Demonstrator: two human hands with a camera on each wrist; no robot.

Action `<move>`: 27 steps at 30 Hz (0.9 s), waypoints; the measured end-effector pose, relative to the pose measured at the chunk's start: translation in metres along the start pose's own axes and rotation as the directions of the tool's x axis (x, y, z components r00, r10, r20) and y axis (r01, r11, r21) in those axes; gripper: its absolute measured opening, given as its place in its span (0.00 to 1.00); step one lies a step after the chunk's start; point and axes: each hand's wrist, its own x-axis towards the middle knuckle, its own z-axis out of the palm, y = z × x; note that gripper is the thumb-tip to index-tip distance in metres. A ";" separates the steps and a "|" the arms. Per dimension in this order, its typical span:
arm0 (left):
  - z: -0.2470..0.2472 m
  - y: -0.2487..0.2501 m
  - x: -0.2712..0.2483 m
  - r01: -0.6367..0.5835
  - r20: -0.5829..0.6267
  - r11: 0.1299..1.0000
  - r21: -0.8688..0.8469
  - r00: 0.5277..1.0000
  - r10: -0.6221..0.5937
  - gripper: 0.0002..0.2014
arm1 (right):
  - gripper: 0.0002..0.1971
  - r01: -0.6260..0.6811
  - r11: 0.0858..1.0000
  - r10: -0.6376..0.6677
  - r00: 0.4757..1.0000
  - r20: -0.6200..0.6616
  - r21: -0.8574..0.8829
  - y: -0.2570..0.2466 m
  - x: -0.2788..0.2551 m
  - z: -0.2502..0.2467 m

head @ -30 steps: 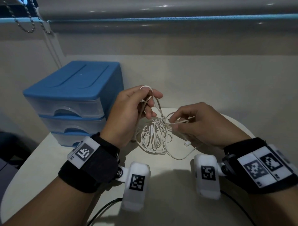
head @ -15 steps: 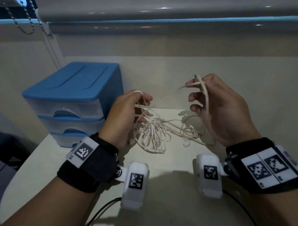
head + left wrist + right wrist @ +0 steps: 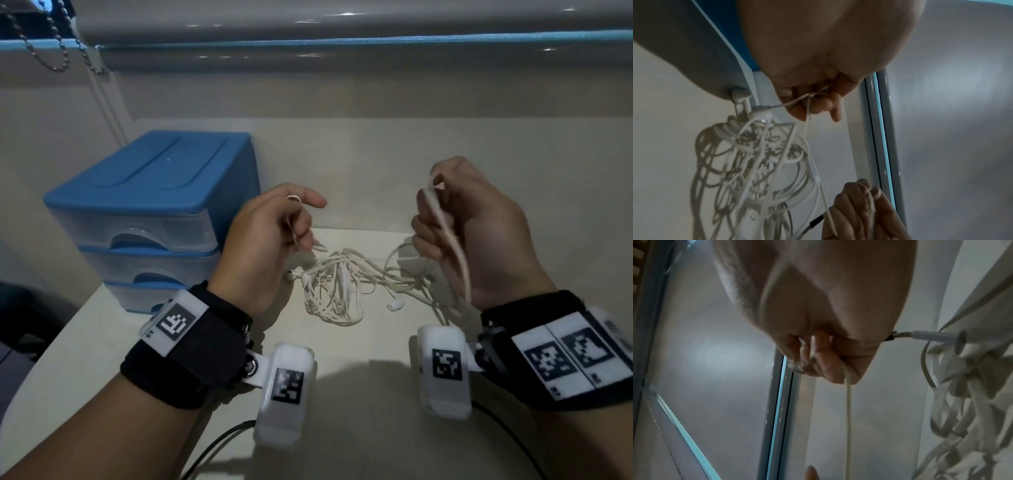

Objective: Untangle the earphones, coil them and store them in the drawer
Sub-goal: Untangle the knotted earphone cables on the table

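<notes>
Left hand (image 3: 260, 246) and right hand (image 3: 479, 240) each pinch a strand of the earphones (image 3: 339, 287) — pulling apart risks tightening the knot.

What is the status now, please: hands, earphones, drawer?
Left hand pinches one cable strand, right hand grips another. Earphones still knotted on the table. Drawer unit shut, nothing blocking it.
</notes>
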 end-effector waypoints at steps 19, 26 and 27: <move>0.002 -0.005 -0.005 -0.010 0.276 0.819 0.574 0.944 -0.182 0.05 | 0.04 -0.004 0.568 0.303 0.931 0.204 -0.823 0.012 -0.008 0.000; 0.000 -0.005 -0.006 -0.108 0.357 0.774 0.624 0.921 -0.159 0.16 | 0.05 0.033 0.654 0.293 0.910 0.293 -0.756 0.009 -0.009 0.001; -0.001 -0.005 -0.006 -0.128 0.356 0.761 0.636 0.923 -0.143 0.15 | 0.05 0.053 0.667 0.260 0.918 0.299 -0.743 0.010 -0.009 0.001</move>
